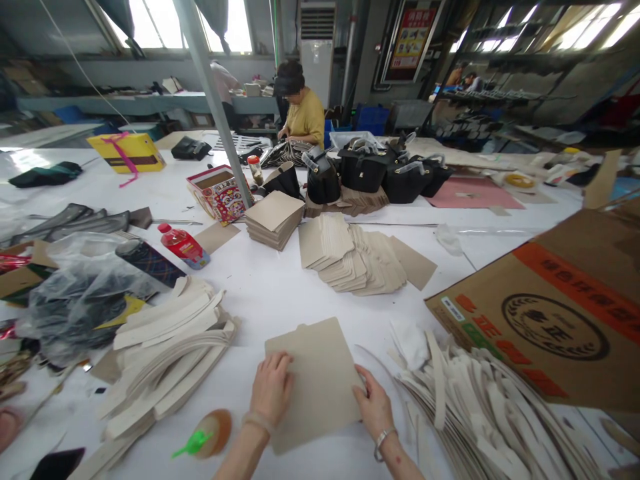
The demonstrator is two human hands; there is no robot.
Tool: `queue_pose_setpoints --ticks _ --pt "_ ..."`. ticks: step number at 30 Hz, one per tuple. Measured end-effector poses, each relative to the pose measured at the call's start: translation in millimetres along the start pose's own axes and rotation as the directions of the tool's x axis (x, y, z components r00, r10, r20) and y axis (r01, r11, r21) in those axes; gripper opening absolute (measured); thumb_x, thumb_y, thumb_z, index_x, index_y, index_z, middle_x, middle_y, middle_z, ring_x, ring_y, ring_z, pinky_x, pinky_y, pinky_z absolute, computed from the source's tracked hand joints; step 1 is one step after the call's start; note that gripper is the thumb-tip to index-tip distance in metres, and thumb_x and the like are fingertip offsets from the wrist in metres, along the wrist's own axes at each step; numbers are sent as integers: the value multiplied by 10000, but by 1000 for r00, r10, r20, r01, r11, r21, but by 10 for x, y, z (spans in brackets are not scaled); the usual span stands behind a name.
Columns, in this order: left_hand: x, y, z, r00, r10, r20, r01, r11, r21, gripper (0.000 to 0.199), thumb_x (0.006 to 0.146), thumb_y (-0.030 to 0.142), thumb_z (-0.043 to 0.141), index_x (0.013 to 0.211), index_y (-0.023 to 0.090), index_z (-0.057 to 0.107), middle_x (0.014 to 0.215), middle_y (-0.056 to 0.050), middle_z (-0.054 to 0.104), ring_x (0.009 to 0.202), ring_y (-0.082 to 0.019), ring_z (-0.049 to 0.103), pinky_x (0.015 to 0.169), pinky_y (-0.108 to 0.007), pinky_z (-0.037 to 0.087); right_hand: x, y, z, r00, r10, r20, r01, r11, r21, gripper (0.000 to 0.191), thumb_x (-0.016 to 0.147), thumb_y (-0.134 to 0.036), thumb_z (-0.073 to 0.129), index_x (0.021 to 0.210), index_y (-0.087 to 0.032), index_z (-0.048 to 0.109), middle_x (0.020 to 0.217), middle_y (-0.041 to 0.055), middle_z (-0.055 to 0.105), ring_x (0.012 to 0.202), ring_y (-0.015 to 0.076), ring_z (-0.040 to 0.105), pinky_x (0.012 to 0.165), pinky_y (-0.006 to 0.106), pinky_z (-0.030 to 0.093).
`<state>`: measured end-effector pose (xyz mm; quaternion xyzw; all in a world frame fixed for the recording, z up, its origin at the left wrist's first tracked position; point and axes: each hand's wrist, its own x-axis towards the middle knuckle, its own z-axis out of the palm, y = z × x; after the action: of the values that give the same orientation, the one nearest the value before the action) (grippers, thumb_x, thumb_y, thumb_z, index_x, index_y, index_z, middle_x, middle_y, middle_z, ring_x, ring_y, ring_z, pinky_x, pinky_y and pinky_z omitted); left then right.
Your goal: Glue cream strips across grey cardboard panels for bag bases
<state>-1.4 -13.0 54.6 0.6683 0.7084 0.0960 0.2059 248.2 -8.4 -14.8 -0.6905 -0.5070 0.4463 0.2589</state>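
Note:
A beige board (320,380) with rounded corners lies tilted on the white table in front of me. My left hand (273,385) rests on its left side, fingers bent against the surface; the fingertips are partly hidden. At the right edge my right hand (373,400) pinches the board between thumb and fingers. Beyond it are a fanned pile of similar boards (350,257) and a neat square stack (275,217). A glue bottle with a green tip (213,433) lies left of my left arm.
Curved beige strips (170,353) lie at the left, and long strips (490,400) at the right beside a large cardboard box (545,313). A red bottle (183,247) lies near a metal pole (215,100). Black bags (365,167) stand farther back, near a person in yellow (307,117).

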Motion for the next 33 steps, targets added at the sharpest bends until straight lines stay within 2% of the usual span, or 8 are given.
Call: queue_pose_setpoints --ticks 3,6,13,19,21,23,26,33 --pt "-313 -48 234 999 -2 49 1 1000 25 421 721 183 454 1139 207 494 1238 -51 493 1145 -204 419 977 -355 309 -10 -7 12 1000 -2 0 2 1000 -17 508 682 -239 443 1173 -138 525 1095 63 626 987 199 582 879 277 422" --pt "-425 -78 334 998 -1 65 -3 999 51 496 722 221 458 1216 189 445 1318 -58 432 1221 -214 348 1022 -359 272 -9 -7 22 1000 3 1 -3 1000 -29 515 680 -246 446 1180 -144 517 1098 65 624 990 210 580 886 295 419" --pt "-408 33 177 997 -30 66 26 998 65 428 735 225 438 1159 194 489 1235 -63 488 1143 -209 415 986 -349 293 -20 -1 29 1000 -17 -2 17 999 -47 512 676 -240 440 1172 -148 523 1090 62 627 987 208 583 894 295 416" --pt "-410 41 217 993 -48 104 35 993 116 431 732 216 450 1161 185 475 1257 -70 462 1147 -211 406 989 -342 274 -80 -85 33 1000 -21 -20 19 998 -67 502 701 -252 447 1189 -149 507 1151 70 591 1051 205 545 921 285 394" --pt "-412 47 231 992 -56 111 41 990 134 444 730 212 451 1172 174 464 1261 -77 456 1148 -213 406 991 -342 272 -133 -116 26 999 23 -41 -26 996 -84 506 699 -265 464 1193 -158 493 1049 68 632 954 200 590 830 272 447" --pt "-415 53 237 991 -62 116 45 989 141 459 728 213 453 1185 166 453 1262 -81 453 1153 -214 403 993 -341 272 -202 -128 17 994 98 -46 -102 990 -97 521 708 -279 462 1216 -166 456 824 36 653 706 176 627 638 251 482" --pt "-423 53 237 991 -53 122 36 990 140 475 720 206 447 1193 157 446 1266 -79 451 1159 -213 401 991 -334 284 -308 -112 -2 987 162 -8 -162 986 -46 544 722 -292 439 1252 -175 391 579 -45 531 412 123 508 415 220 398" --pt "-467 43 248 992 -44 115 28 990 137 494 708 212 436 1199 153 448 1309 -80 431 1198 -221 379 1005 -355 295 -409 -30 -87 986 156 53 -159 986 49 551 695 -248 436 1240 -198 382 543 -77 425 391 102 441 371 195 342"
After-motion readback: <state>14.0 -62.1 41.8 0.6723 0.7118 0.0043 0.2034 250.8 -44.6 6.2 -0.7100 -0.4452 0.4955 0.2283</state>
